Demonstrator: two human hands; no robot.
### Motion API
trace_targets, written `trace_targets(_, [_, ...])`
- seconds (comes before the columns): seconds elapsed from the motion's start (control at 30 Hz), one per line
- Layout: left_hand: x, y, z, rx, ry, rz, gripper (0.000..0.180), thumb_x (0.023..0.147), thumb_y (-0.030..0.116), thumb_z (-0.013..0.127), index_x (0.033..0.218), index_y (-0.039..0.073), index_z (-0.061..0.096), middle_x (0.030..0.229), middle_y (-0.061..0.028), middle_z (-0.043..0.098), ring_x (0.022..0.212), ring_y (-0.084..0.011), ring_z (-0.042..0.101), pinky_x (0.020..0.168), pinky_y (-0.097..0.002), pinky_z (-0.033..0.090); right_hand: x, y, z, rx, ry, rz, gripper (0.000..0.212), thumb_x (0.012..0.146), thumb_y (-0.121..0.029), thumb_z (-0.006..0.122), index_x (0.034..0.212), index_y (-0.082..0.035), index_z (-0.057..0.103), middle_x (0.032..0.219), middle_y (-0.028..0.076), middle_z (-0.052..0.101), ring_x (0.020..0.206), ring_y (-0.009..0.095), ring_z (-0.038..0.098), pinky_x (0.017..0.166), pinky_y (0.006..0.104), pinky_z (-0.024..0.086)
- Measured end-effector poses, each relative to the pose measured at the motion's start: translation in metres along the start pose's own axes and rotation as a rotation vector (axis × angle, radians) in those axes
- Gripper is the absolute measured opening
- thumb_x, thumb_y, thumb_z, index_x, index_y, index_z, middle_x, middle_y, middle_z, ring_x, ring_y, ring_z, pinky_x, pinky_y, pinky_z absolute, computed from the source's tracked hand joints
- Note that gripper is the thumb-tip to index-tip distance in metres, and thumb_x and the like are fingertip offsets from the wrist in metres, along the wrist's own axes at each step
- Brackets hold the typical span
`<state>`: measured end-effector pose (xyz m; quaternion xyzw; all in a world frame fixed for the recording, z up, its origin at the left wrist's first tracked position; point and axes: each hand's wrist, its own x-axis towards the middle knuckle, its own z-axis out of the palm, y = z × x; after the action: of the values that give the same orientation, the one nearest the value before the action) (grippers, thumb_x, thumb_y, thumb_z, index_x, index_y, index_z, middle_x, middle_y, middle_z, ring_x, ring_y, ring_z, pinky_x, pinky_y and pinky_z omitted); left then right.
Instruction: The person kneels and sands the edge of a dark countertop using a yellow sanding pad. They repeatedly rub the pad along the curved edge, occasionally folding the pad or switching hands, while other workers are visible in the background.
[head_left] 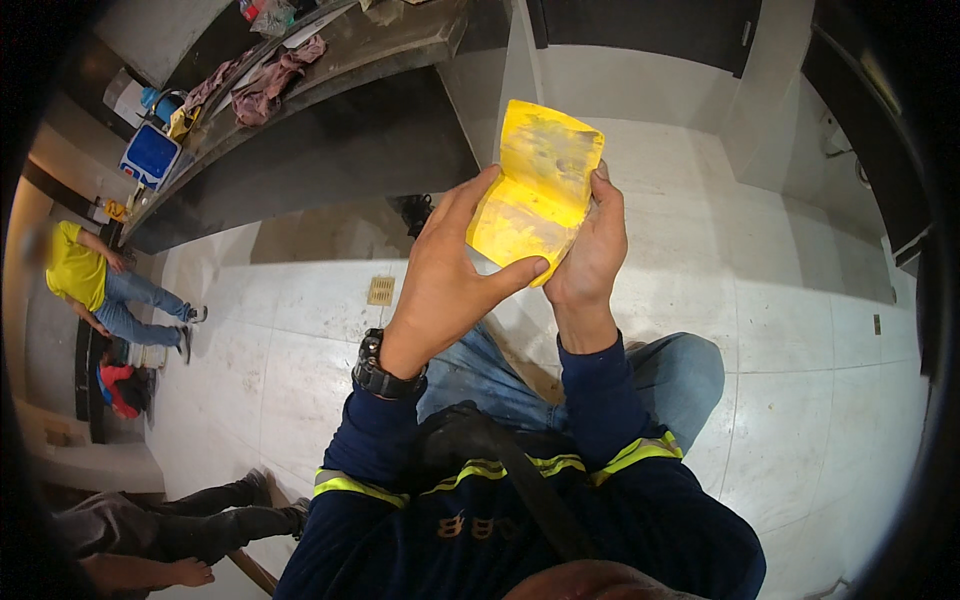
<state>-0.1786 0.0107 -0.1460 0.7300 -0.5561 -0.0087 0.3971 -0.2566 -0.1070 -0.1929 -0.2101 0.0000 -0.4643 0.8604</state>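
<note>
Between my two hands is a creased yellow sheet [545, 190] that looks like worn sandpaper, smeared with grey and whitish dust. A fold across its middle makes the upper half stand up from the lower half. My left hand [445, 265] grips its left side, fingers along the edge and thumb at the lower edge. Along the right side, my right hand [597, 240] holds it with the thumb near the upper right corner; most of those fingers are hidden behind the sheet. A black watch [378, 368] sits on my left wrist.
A dark counter [370, 150] with cloths [280, 80] and a blue-and-white container [150, 155] stands at far left. A person in a yellow shirt [78, 268] and others are at the left. Pale floor tiles [790, 400] surround me, with a small drain [381, 291].
</note>
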Motion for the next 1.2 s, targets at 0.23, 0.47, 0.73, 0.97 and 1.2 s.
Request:
trace_targets(0.23, [0.003, -0.008, -0.016, -0.673, 0.039, -0.243, 0.052, 0.099, 0.015, 0.069, 0.145, -0.002, 0.052, 0.116, -0.0138, 0.071, 0.105, -0.0157, 0.066, 0.095, -0.0285, 0.051, 0.002, -0.005, 0.001, -0.347, 0.041, -0.072, 0.031, 0.108, -0.028, 0.041, 0.129, -0.007, 0.051, 0.12, 0.013, 0.064, 0.096, 0.016, 0.072, 0.08, 0.0295, 0.06])
trace_targets(0.47, [0.006, -0.024, -0.011, -0.692, -0.179, -0.306, 0.036, 0.1, 0.012, 0.066, 0.132, -0.005, 0.062, 0.115, -0.0118, 0.071, 0.1, -0.0132, 0.066, 0.092, -0.0263, 0.052, 0.002, -0.012, 0.006, -0.477, 0.043, -0.099, 0.036, 0.108, -0.023, 0.044, 0.14, -0.007, 0.049, 0.119, 0.013, 0.067, 0.102, 0.017, 0.07, 0.079, 0.0267, 0.059])
trace_targets(0.73, [-0.001, -0.024, -0.006, -0.774, -0.161, -0.171, 0.028, 0.102, 0.011, 0.064, 0.125, -0.004, 0.064, 0.112, -0.0056, 0.071, 0.1, -0.0095, 0.064, 0.092, -0.0251, 0.05, 0.015, -0.022, -0.004, -1.081, -0.158, -0.191, 0.033, 0.106, -0.012, 0.045, 0.132, -0.006, 0.066, 0.122, 0.014, 0.07, 0.101, 0.02, 0.069, 0.087, 0.0286, 0.054])
trace_targets(0.97, [0.003, -0.023, -0.01, -0.759, 0.045, -0.076, 0.026, 0.102, 0.012, 0.064, 0.124, -0.002, 0.065, 0.112, -0.0048, 0.07, 0.1, -0.0096, 0.063, 0.09, -0.0251, 0.049, 0.005, -0.038, -0.007, -1.371, -0.355, -0.143, 0.042, 0.098, -0.039, 0.066, 0.122, -0.005, 0.073, 0.133, 0.019, 0.066, 0.124, 0.034, 0.062, 0.106, 0.0431, 0.047])
trace_targets(1.2, [0.012, -0.004, -0.018, -0.08, 0.366, 0.166, 0.033, 0.089, 0.014, 0.077, 0.12, 0.005, 0.07, 0.105, -0.0092, 0.07, 0.096, -0.0191, 0.065, 0.083, -0.03, 0.05, 0.005, -0.06, -0.005, -1.284, -0.525, -0.12, 0.037, 0.094, -0.036, 0.072, 0.115, -0.005, 0.076, 0.125, 0.019, 0.07, 0.113, 0.032, 0.068, 0.097, 0.0415, 0.054])
